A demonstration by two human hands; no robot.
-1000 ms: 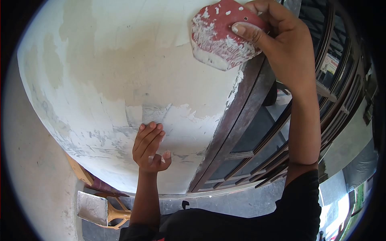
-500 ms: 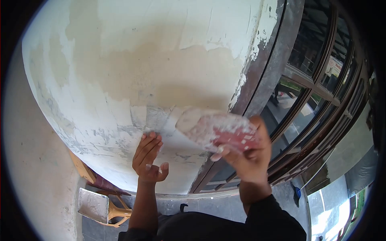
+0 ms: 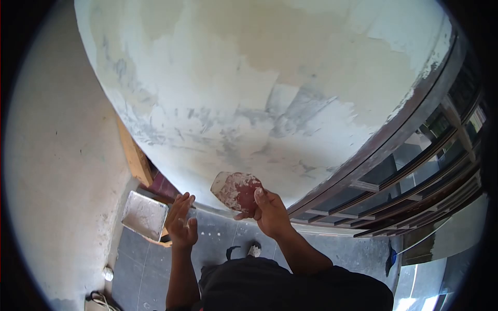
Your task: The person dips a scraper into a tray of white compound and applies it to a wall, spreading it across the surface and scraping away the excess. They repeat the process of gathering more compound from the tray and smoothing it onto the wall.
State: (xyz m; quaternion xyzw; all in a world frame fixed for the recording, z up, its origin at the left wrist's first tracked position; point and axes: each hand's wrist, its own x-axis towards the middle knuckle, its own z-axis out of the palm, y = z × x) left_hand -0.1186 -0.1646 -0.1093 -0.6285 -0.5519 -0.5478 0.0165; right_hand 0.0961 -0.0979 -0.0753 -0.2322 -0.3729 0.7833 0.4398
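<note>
My right hand (image 3: 274, 215) grips a red putty scraper (image 3: 248, 194), its blade pointing left and its face smeared with whitish putty. The thumb presses on top of the scraper. Fingers stretched and thumb apart, my left hand (image 3: 181, 225) holds nothing and hovers left of the scraper, near a putty tray (image 3: 140, 233). In front of both hands rises a wall (image 3: 207, 67) with white, beige and grey patches of filler.
The tray rests on a wooden stool (image 3: 165, 242) beside the left wall (image 3: 57, 155). Dark window frames (image 3: 404, 192) run along the right. A broom (image 3: 391, 258) stands on the grey tiled floor (image 3: 129, 264). Cords (image 3: 101, 299) lie at lower left.
The view has swung down and left. The scraper and my right hand have come down and away from the wall. My left hand, close to the wall before, is now lower, beside the tray.
</note>
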